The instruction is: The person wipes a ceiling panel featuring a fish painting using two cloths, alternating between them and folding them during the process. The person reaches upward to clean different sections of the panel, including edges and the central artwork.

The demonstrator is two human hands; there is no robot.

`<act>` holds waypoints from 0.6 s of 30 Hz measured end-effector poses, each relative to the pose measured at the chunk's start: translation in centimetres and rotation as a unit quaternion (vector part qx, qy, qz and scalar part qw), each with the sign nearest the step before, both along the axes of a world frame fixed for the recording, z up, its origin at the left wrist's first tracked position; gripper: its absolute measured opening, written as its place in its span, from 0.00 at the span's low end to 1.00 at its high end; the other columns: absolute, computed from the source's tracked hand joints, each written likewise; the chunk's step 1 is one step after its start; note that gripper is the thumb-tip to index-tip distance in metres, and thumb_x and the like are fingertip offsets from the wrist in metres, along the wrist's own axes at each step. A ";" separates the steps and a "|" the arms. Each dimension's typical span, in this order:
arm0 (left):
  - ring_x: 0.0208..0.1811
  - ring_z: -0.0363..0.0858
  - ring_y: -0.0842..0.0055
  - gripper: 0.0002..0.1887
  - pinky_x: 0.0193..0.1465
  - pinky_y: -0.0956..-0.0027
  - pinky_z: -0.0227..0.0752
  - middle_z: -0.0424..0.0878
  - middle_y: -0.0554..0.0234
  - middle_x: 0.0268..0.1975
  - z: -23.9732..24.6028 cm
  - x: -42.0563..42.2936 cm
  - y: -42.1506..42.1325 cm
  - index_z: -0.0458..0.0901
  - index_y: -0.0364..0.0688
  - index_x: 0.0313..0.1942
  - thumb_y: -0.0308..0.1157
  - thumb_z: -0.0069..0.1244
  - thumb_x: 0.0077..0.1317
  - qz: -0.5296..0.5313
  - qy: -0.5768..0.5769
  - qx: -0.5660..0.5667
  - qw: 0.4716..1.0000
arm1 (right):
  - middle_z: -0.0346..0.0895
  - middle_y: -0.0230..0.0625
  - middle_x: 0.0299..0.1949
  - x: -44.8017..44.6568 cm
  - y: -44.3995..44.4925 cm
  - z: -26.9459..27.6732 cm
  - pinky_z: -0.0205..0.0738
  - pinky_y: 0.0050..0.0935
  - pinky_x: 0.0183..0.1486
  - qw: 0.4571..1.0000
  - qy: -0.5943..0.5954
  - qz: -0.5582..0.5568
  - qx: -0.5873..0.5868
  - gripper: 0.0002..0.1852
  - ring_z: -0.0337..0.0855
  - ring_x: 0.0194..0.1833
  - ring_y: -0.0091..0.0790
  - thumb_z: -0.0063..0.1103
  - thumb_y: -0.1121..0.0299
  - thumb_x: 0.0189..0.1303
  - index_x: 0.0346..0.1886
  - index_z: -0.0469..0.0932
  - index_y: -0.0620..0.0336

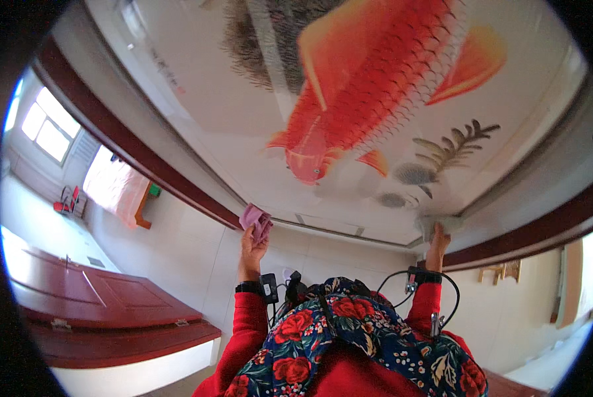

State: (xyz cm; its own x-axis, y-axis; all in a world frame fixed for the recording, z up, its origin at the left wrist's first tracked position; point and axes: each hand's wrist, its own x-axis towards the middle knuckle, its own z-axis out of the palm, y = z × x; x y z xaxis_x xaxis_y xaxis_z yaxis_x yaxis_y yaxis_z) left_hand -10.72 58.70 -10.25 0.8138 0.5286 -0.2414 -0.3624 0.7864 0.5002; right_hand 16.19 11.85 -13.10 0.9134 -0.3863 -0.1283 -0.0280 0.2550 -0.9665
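Before me rises a large glossy panel (217, 168) painted with a red and orange fish (366, 74), grey stones and a leafy plant. My left hand (254, 246) grips a folded pink cloth (255, 221) beside the panel's lower left corner, near the dark red wooden frame (177, 191). My right hand (439, 241) is at the lower right corner, on a grey cloth (428, 226) that lies against the panel edge; the fingers are partly hidden and blurred. Both wrists wear black straps with cables.
A dark red wooden door (113, 293) stands at the lower left. Farther left are a table with a pink cover (113, 186), a red chair (68, 199) and a window (51, 124). A wooden stool (504, 272) stands at the right, on the pale tiled floor (192, 258).
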 end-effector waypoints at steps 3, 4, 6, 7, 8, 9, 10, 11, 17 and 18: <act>0.49 0.79 0.66 0.19 0.31 0.80 0.72 0.79 0.57 0.52 -1.0 0.0 0.4 0.72 0.38 0.54 0.35 0.46 0.64 0.011 0.022 0.000 1.000 | 0.70 0.33 0.40 -1.3 -0.2 -2.7 0.65 0.33 0.41 0.995 -0.024 0.097 0.022 0.25 0.68 0.41 0.32 0.64 0.53 0.49 0.44 0.71 0.59; 0.49 0.79 0.67 0.19 0.30 0.81 0.71 0.79 0.57 0.53 -1.3 -0.2 0.4 0.71 0.38 0.54 0.36 0.45 0.64 0.007 0.007 0.014 1.000 | 0.71 0.34 0.42 -0.1 0.2 -2.4 0.66 0.33 0.41 0.990 0.083 0.116 0.020 0.24 0.69 0.42 0.33 0.62 0.56 0.51 0.48 0.71 0.60; 0.49 0.79 0.69 0.20 0.27 0.81 0.70 0.79 0.60 0.53 -1.6 -0.6 0.3 0.70 0.38 0.55 0.37 0.42 0.65 0.037 0.046 -0.024 0.998 | 0.72 0.34 0.44 -0.6 0.8 -2.8 0.68 0.35 0.39 0.979 -0.066 0.177 -0.070 0.22 0.71 0.43 0.35 0.63 0.60 0.52 0.50 0.72 0.57; 0.49 0.79 0.69 0.20 0.28 0.80 0.69 0.79 0.58 0.52 -1.8 -0.7 0.4 0.71 0.38 0.54 0.36 0.43 0.64 0.060 0.088 -0.035 0.994 | 0.73 0.34 0.44 -0.2 1.3 -2.8 0.68 0.36 0.39 0.978 -0.051 0.180 -0.097 0.22 0.71 0.43 0.35 0.63 0.61 0.53 0.50 0.72 0.55; 0.50 0.79 0.69 0.19 0.29 0.78 0.70 0.79 0.57 0.52 -1.6 -1.0 0.3 0.71 0.37 0.54 0.35 0.43 0.64 0.053 0.038 -0.014 0.998 | 0.73 0.34 0.45 0.1 2.0 -2.5 0.68 0.36 0.38 0.978 -0.065 0.193 -0.041 0.21 0.72 0.43 0.35 0.64 0.63 0.53 0.50 0.72 0.54; 0.50 0.79 0.68 0.19 0.31 0.77 0.70 0.79 0.56 0.52 -1.7 -1.3 0.2 0.71 0.37 0.53 0.34 0.44 0.64 0.050 0.007 -0.022 0.998 | 0.73 0.33 0.44 0.6 2.4 -2.2 0.69 0.35 0.38 0.983 0.015 0.181 0.026 0.21 0.73 0.42 0.35 0.64 0.63 0.53 0.50 0.72 0.53; 0.48 0.80 0.66 0.18 0.33 0.75 0.71 0.80 0.55 0.49 -1.5 -1.5 0.3 0.71 0.36 0.53 0.33 0.44 0.64 0.055 0.004 -0.042 0.998 | 0.74 0.32 0.44 0.9 2.9 -2.0 0.69 0.35 0.37 0.980 0.075 0.160 0.087 0.20 0.73 0.42 0.34 0.64 0.64 0.54 0.50 0.72 0.53; 0.47 0.80 0.63 0.17 0.36 0.73 0.73 0.80 0.54 0.47 -1.4 -1.7 0.2 0.71 0.36 0.52 0.32 0.45 0.64 0.057 -0.014 -0.061 0.996 | 0.74 0.32 0.44 1.1 3.6 -1.8 0.69 0.34 0.37 0.975 0.099 0.164 0.110 0.20 0.73 0.41 0.33 0.63 0.63 0.54 0.50 0.72 0.53; 0.49 0.80 0.66 0.18 0.35 0.75 0.72 0.79 0.55 0.49 -1.5 -2.1 -0.6 0.69 0.35 0.54 0.32 0.43 0.65 0.080 -0.019 -0.086 0.993 | 0.73 0.32 0.47 -0.5 5.2 0.2 0.69 0.32 0.37 0.959 0.103 0.231 0.131 0.17 0.74 0.42 0.30 0.60 0.60 0.57 0.47 0.74 0.56; 0.50 0.79 0.68 0.19 0.34 0.77 0.71 0.79 0.55 0.52 -1.5 -2.0 -0.6 0.68 0.35 0.55 0.32 0.42 0.66 0.089 -0.003 -0.080 0.993 | 0.73 0.33 0.47 -1.0 5.3 1.0 0.69 0.32 0.39 0.966 0.092 0.217 0.106 0.17 0.74 0.43 0.30 0.61 0.59 0.57 0.47 0.74 0.56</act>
State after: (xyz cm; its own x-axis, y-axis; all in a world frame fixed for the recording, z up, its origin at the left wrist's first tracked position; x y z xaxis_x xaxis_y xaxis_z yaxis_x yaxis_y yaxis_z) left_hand -12.72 58.10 -11.79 0.7127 0.6190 -0.3300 -0.5046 0.7792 0.3718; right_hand 15.16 17.16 -12.08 0.9374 0.0815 -0.3386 -0.3438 0.3719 -0.8623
